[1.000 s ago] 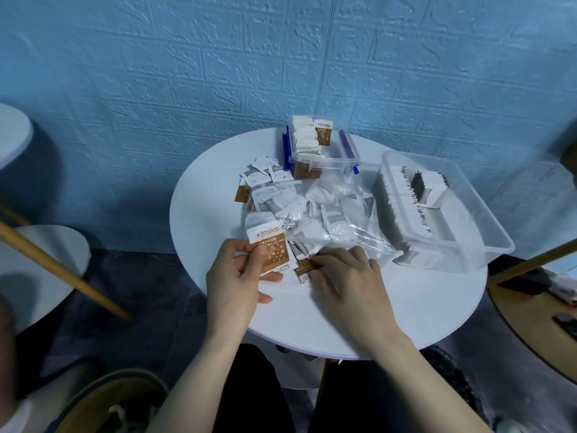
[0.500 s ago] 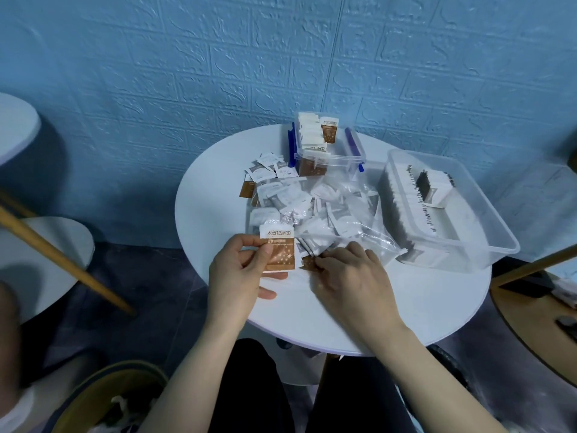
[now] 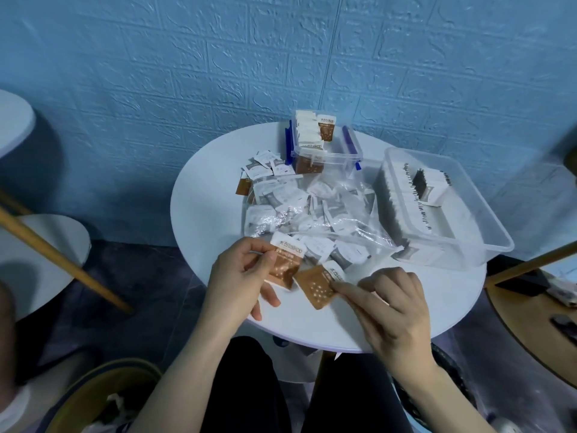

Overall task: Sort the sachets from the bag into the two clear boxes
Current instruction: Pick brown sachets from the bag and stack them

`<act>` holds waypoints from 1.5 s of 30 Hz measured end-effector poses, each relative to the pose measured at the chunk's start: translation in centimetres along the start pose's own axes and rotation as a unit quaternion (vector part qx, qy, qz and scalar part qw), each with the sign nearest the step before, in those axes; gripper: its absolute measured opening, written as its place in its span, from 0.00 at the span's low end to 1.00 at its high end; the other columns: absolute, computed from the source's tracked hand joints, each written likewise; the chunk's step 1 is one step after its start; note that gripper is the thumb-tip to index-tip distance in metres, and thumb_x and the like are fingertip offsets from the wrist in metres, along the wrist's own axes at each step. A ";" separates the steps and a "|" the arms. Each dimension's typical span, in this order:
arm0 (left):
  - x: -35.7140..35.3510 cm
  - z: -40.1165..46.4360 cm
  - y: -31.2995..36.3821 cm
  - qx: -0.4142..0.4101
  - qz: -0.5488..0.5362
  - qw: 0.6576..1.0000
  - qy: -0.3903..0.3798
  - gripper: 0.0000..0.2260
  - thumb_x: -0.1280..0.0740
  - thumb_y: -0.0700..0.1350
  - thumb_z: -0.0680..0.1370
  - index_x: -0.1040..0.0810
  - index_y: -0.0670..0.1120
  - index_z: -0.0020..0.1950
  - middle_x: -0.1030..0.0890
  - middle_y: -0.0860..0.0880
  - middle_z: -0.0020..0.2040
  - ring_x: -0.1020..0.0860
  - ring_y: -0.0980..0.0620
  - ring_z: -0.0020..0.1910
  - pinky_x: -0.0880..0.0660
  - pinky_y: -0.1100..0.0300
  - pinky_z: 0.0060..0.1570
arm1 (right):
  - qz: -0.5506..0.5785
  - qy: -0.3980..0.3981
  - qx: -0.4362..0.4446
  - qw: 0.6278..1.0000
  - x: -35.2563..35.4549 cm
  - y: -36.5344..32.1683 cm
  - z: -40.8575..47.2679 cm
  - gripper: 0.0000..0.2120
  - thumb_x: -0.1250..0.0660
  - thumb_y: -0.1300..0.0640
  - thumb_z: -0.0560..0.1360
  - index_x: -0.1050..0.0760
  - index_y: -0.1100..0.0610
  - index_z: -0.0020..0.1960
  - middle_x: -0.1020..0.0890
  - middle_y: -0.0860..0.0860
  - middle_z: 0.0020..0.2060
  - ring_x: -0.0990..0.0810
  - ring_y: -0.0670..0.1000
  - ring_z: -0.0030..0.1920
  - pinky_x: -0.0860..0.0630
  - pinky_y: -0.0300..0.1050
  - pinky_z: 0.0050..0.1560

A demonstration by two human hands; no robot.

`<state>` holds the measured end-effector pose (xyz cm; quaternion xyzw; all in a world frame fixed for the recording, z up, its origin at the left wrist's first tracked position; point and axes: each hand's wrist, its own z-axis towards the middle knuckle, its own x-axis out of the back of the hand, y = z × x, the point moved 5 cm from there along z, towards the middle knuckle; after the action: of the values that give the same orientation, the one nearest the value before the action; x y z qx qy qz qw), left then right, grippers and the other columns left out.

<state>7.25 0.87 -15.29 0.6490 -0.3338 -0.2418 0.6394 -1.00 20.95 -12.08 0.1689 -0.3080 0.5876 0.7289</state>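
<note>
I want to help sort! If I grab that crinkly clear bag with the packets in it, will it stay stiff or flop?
Probably floppy: the clear bag lies wrinkled and slumped flat on the table. It likely sags wherever the loose white sachets bunch inside. Its shiny film looks slippery, and sachets may slide out if tipped.

Bag (image 3: 312, 210) mid-table (image 3: 203, 214), small box (image 3: 324, 151) behind it, large box (image 3: 468, 214) to its right

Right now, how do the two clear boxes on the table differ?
The small box at the back has blue clips and holds brown-and-white sachets standing upright, some rising above its rim. The large box on the right has no coloured clips and holds a row of white-and-grey sachets along its left wall, much of its floor bare. Both are clear plastic, lidless.
</note>
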 end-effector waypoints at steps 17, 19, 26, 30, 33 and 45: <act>-1.8 -1.8 -0.1 0.015 -0.117 0.985 -0.125 0.16 0.26 0.49 0.68 0.22 0.45 0.52 0.16 0.45 0.45 0.19 0.42 0.27 0.33 0.64 0.15 | 0.026 -0.014 0.044 0.999 -1.6 -0.8 1.5 0.10 0.33 0.61 0.75 0.17 0.56 0.54 0.20 0.53 0.42 0.27 0.53 0.43 0.33 0.47 0.41; -1.3 -1.2 0.0 -0.016 -0.087 0.993 -0.076 0.11 0.27 0.44 0.71 0.22 0.47 0.51 0.15 0.47 0.44 0.20 0.46 0.26 0.35 0.64 0.15 | 0.045 -0.018 0.011 0.999 -1.7 -0.5 2.1 0.08 0.34 0.58 0.77 0.17 0.56 0.52 0.19 0.51 0.42 0.25 0.53 0.43 0.31 0.50 0.40; 1.0 1.5 0.6 -0.100 0.053 0.987 0.114 0.07 0.32 0.44 0.77 0.26 0.56 0.45 0.18 0.58 0.42 0.20 0.55 0.28 0.32 0.61 0.16 | -0.024 -0.180 -0.145 0.973 -3.7 3.6 5.7 0.10 0.28 0.51 0.73 0.18 0.52 0.53 0.17 0.47 0.47 0.24 0.56 0.50 0.28 0.53 0.50; 1.1 1.8 -0.5 -0.105 0.013 0.986 0.127 0.08 0.32 0.44 0.78 0.26 0.57 0.45 0.17 0.57 0.42 0.19 0.53 0.28 0.33 0.61 0.16 | -0.019 -0.252 -0.191 0.948 -5.2 4.6 6.6 0.24 0.30 0.38 0.69 0.23 0.50 0.60 0.20 0.46 0.53 0.29 0.52 0.57 0.34 0.49 0.57; 1.1 2.1 -0.9 -0.108 0.002 0.987 0.119 0.07 0.33 0.44 0.78 0.25 0.57 0.46 0.17 0.58 0.43 0.19 0.52 0.29 0.32 0.61 0.17 | -0.054 -0.282 -0.167 0.943 -6.2 4.1 6.6 0.29 0.31 0.36 0.68 0.27 0.48 0.65 0.23 0.45 0.57 0.32 0.51 0.59 0.39 0.45 0.56; 1.2 1.9 -0.9 -0.125 -0.006 0.983 0.132 0.06 0.35 0.43 0.80 0.26 0.54 0.48 0.17 0.55 0.41 0.19 0.52 0.31 0.31 0.61 0.18 | -0.033 -0.275 -0.160 0.947 -6.2 3.1 5.5 0.28 0.29 0.40 0.69 0.26 0.48 0.66 0.24 0.46 0.56 0.32 0.51 0.59 0.40 0.44 0.56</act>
<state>6.81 -1.33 -16.20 0.5922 -0.2097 -0.1976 0.7525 -6.10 13.70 -12.28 0.2155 -0.5807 0.4369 0.6522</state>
